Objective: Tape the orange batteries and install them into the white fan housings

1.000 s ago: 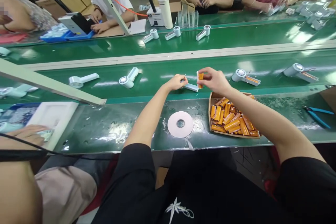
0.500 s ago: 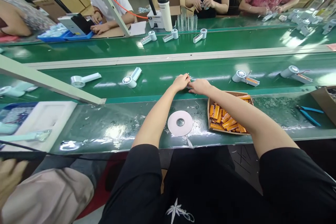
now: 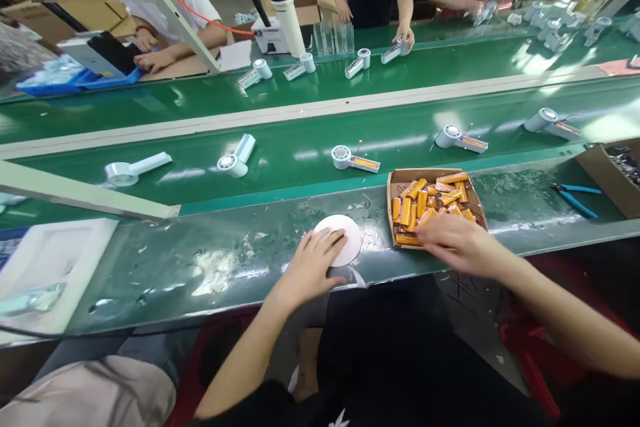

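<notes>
head view: fan lies released, 1 battery inside; left hand left of box, fingers spread; right hand at box, fingers unclear.

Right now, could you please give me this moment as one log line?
left hand: spread over white disc | right hand: at box of orange cylinders, grasp unclear | green belt: housings, some with orange inserts

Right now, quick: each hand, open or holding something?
Left hand: open, fingers spread over the white disc.
Right hand: at the cardboard box; cannot tell if holding anything.
</notes>
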The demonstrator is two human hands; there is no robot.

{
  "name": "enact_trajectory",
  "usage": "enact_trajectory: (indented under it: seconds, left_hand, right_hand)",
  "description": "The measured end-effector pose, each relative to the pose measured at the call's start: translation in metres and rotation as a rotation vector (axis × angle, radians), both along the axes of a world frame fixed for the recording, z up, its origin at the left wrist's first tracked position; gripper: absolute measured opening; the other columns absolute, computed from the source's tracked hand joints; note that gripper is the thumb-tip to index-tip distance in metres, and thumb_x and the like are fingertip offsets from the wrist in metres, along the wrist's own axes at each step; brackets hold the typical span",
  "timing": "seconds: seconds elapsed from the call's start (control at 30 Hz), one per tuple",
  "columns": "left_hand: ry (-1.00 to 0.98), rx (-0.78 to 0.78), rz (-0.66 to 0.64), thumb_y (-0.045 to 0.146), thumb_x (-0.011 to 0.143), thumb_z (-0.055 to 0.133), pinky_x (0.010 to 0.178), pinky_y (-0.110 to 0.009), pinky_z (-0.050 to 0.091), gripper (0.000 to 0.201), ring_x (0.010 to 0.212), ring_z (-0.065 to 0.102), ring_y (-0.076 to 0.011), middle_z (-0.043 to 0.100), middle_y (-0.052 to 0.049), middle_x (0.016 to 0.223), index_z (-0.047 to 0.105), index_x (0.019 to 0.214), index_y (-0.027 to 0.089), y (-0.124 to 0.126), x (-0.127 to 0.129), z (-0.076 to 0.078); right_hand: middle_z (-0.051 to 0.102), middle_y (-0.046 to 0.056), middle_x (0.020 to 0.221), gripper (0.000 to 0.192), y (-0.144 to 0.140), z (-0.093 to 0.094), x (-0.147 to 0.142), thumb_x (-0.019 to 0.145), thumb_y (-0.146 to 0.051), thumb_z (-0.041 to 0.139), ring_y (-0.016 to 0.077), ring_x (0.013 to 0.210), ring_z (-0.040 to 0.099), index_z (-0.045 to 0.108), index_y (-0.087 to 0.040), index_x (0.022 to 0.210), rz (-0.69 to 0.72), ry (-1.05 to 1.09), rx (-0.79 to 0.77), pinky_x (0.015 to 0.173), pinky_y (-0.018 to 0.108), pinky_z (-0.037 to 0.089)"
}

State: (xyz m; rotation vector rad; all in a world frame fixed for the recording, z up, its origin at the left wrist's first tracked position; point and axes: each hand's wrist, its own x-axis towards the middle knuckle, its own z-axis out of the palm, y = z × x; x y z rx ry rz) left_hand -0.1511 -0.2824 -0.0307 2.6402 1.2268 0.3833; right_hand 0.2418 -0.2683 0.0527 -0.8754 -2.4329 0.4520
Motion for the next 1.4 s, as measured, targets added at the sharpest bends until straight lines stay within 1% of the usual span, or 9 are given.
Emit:
enact_trajectory:
  seconds: [0.13, 0.3, 0.4, 0.57, 0.73, 0.87, 0.97, 1.3, 1.4]
  left_hand:
    - [0.049, 0.084, 0.167, 0.029, 0.098, 0.076, 0.113, -0.058, 0.056, 0.055, 0.137, 0.064, -0.0410, 0.076, -0.015, 0.138, 0.061, 0.151, 0.024, -0.051, -0.010, -0.002]
    - [-0.248, 0.279, 0.157, 0.031, 0.098, 0.079, 0.117, -0.065, 0.053, 0.061, 0.139, 0.061, -0.0417, 0.076, -0.016, 0.131, 0.058, 0.154, 0.022, -0.033, 0.039, 0.021]
    - [-0.348, 0.358, 0.082, 0.014, 0.095, 0.075, 0.121, -0.068, 0.050, 0.062, 0.145, 0.059, -0.0387, 0.076, -0.010, 0.132, 0.059, 0.152, 0.032, -0.024, 0.066, 0.037]
    - [-0.502, 0.343, 0.253, 0.025, 0.096, 0.081, 0.111, -0.062, 0.061, 0.047, 0.137, 0.065, -0.0381, 0.073, -0.010, 0.124, 0.064, 0.140, 0.031, -0.021, 0.057, 0.043]
    - [-0.625, 0.148, 0.453, 0.042, 0.096, 0.083, 0.077, -0.036, 0.069, 0.050, 0.129, 0.066, -0.0323, 0.066, -0.012, 0.131, 0.065, 0.141, 0.028, -0.037, 0.035, 0.024]
    - [-0.515, 0.205, 0.308, 0.025, 0.096, 0.080, 0.098, -0.051, 0.067, 0.050, 0.131, 0.065, -0.0340, 0.069, -0.012, 0.131, 0.063, 0.143, 0.028, -0.047, 0.045, 0.020]
    - [-0.460, 0.276, 0.205, 0.012, 0.092, 0.076, 0.109, -0.058, 0.061, 0.058, 0.129, 0.065, -0.0354, 0.072, -0.011, 0.127, 0.059, 0.145, 0.028, -0.050, 0.055, 0.026]
    - [-0.377, 0.200, 0.201, 0.016, 0.093, 0.074, 0.109, -0.059, 0.059, 0.052, 0.128, 0.063, -0.0365, 0.072, -0.013, 0.128, 0.059, 0.143, 0.025, -0.059, 0.051, 0.016]
    - [-0.376, 0.146, 0.212, 0.026, 0.096, 0.077, 0.111, -0.059, 0.058, 0.047, 0.131, 0.060, -0.0374, 0.072, -0.014, 0.129, 0.062, 0.140, 0.023, -0.059, 0.050, 0.011]
  right_hand:
    - [0.086, 0.002, 0.107, 0.030, -0.075, -0.022, 0.020, 0.101, -0.014, 0.070, 0.0246, 0.097, 0.083, 0.078, -0.035, 0.122, -0.156, 0.169, -0.031, 0.087, 0.042, 0.071]
    - [0.084, 0.000, 0.093, 0.035, -0.082, -0.014, -0.028, 0.104, -0.032, 0.073, 0.0201, 0.077, 0.079, 0.069, -0.032, 0.139, -0.227, 0.276, -0.323, 0.070, 0.032, 0.066]
    - [0.076, -0.002, 0.074, 0.020, -0.080, -0.016, -0.061, 0.111, -0.038, 0.063, 0.0154, 0.061, 0.071, 0.076, -0.024, 0.103, -0.037, 0.261, -0.577, 0.059, 0.026, 0.056]
    - [0.069, 0.002, 0.062, 0.036, -0.085, -0.042, -0.069, 0.112, -0.035, 0.063, 0.0169, 0.054, 0.063, 0.075, -0.022, 0.080, 0.038, -0.131, -0.195, 0.052, 0.030, 0.040]
    - [0.080, 0.007, 0.082, 0.036, -0.043, -0.031, -0.037, 0.112, -0.050, 0.063, 0.0205, 0.072, 0.071, 0.082, -0.020, 0.119, -0.144, -0.226, 0.092, 0.067, 0.032, 0.051]
    - [0.081, 0.016, 0.132, 0.039, 0.031, -0.014, -0.025, 0.110, -0.038, 0.065, 0.0329, 0.125, 0.071, 0.074, -0.018, 0.142, -0.172, -0.390, 0.059, 0.107, 0.046, 0.056]
    - [0.070, 0.020, 0.151, 0.067, 0.072, -0.014, -0.026, 0.095, -0.055, 0.084, 0.0431, 0.141, 0.061, 0.072, -0.015, 0.146, -0.165, -0.566, -0.050, 0.116, 0.057, 0.051]
    - [0.078, 0.012, 0.124, 0.033, 0.074, -0.010, -0.020, 0.096, -0.054, 0.081, 0.0392, 0.123, 0.063, 0.085, -0.025, 0.110, -0.065, -0.652, -0.113, 0.102, 0.048, 0.047]
    - [0.082, 0.009, 0.111, 0.030, 0.078, -0.003, -0.012, 0.108, -0.045, 0.064, 0.0301, 0.106, 0.069, 0.081, -0.023, 0.118, -0.143, -0.537, -0.204, 0.094, 0.041, 0.047]
